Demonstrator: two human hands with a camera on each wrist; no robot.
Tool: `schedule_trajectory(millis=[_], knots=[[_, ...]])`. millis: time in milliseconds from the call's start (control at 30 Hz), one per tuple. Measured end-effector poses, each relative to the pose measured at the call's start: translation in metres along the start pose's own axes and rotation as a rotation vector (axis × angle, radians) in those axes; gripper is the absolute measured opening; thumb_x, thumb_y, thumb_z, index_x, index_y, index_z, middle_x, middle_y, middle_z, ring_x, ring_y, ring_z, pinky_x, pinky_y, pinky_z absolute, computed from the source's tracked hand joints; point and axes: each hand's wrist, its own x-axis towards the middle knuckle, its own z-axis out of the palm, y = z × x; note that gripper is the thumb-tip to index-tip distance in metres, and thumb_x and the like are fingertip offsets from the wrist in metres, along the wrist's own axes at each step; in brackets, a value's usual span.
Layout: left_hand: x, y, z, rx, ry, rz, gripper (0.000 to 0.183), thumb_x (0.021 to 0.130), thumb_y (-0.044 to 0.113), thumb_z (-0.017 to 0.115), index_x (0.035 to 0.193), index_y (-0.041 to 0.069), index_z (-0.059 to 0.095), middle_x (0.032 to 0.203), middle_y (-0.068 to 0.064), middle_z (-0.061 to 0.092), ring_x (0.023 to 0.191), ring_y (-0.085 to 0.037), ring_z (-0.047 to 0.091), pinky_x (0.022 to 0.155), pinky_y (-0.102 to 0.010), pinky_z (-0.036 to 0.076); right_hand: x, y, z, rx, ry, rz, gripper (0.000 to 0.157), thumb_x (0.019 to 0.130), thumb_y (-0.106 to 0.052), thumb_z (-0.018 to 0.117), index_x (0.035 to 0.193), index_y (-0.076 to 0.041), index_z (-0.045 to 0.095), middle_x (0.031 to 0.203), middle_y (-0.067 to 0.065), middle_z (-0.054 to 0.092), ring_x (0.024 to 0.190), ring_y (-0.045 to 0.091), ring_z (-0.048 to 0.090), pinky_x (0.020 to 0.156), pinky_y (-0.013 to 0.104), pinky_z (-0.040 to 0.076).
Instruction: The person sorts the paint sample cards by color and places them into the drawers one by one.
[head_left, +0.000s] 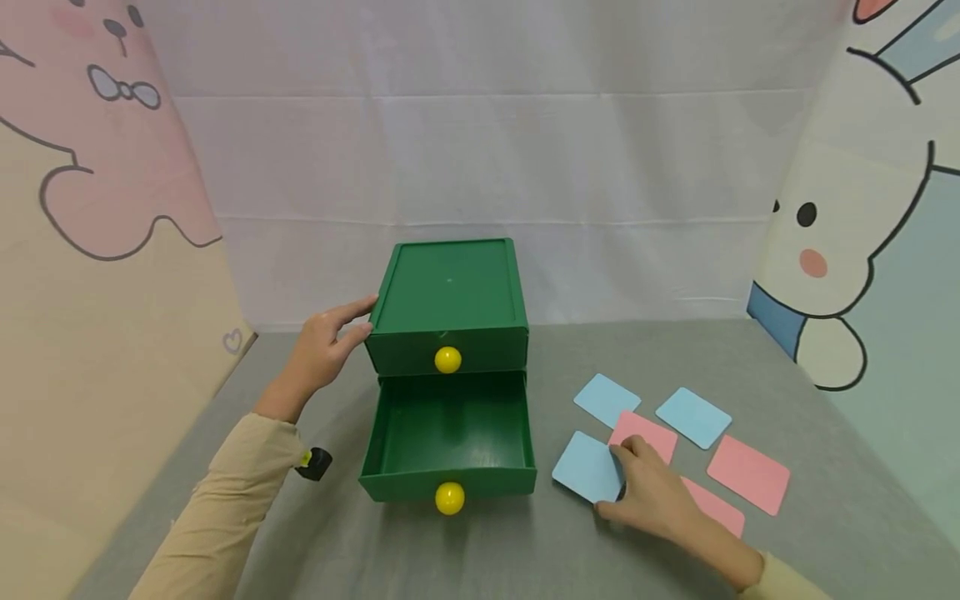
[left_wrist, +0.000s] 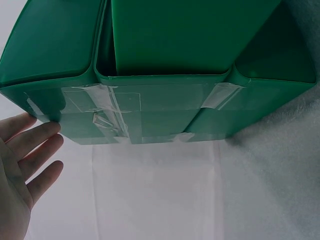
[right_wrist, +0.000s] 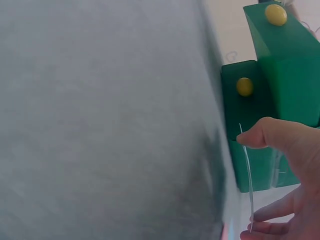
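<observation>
A small green drawer cabinet (head_left: pixel 450 287) stands on the table, its lower drawer (head_left: pixel 454 425) pulled out with a bare floor and its upper one in. Both have a round yellow knob. My left hand (head_left: pixel 322 346) rests its fingertips against the cabinet's left side; in the left wrist view those fingers (left_wrist: pixel 42 140) are nearly straight at the taped side. Right of the drawer, my right hand (head_left: pixel 652 492) pinches a blue card (head_left: pixel 588 467) between thumb and fingers. Seen edge-on in the right wrist view, this card (right_wrist: pixel 248 175) bows slightly and appears just off the table.
Two blue cards (head_left: pixel 693 417) and three pink cards (head_left: pixel 748 473) lie on the grey table beyond and beside my right hand, one pink card partly under its wrist. A white cloth (head_left: pixel 487 167) hangs behind the cabinet. Printed cartoon panels (head_left: pixel 825 250) flank the table.
</observation>
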Motion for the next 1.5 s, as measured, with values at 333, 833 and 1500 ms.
schedule_trajectory(millis=[333, 833, 1500], knots=[[0.0, 0.002, 0.0, 0.019, -0.003, -0.007, 0.04, 0.093, 0.016, 0.047, 0.129, -0.002, 0.049, 0.124, -0.021, 0.054, 0.112, -0.035, 0.051, 0.092, -0.052, 0.039, 0.025, -0.003, -0.043, 0.056, 0.077, -0.142, 0.072, 0.062, -0.029, 0.078, 0.117, 0.011, 0.054, 0.11, 0.016, 0.051, 0.088, 0.025, 0.054, 0.068, 0.037, 0.048], [0.002, 0.004, 0.0, 0.013, -0.007, -0.018, 0.041, 0.093, 0.015, 0.047, 0.129, -0.003, 0.048, 0.124, -0.021, 0.053, 0.112, -0.035, 0.051, 0.093, -0.052, 0.039, 0.054, -0.041, -0.09, 0.12, 0.074, -0.476, 0.072, 0.063, -0.03, 0.078, 0.123, 0.002, 0.053, 0.118, 0.007, 0.049, 0.099, 0.019, 0.052, 0.072, 0.035, 0.051], [0.0, 0.002, 0.0, 0.003, 0.013, -0.006, 0.04, 0.092, 0.012, 0.048, 0.128, -0.004, 0.049, 0.122, -0.022, 0.054, 0.112, -0.035, 0.051, 0.092, -0.052, 0.039, 0.082, -0.114, -0.062, 0.132, -0.123, -0.646, 0.064, 0.072, -0.041, 0.07, 0.122, -0.003, 0.055, 0.119, 0.004, 0.049, 0.097, 0.015, 0.052, 0.079, 0.028, 0.05]])
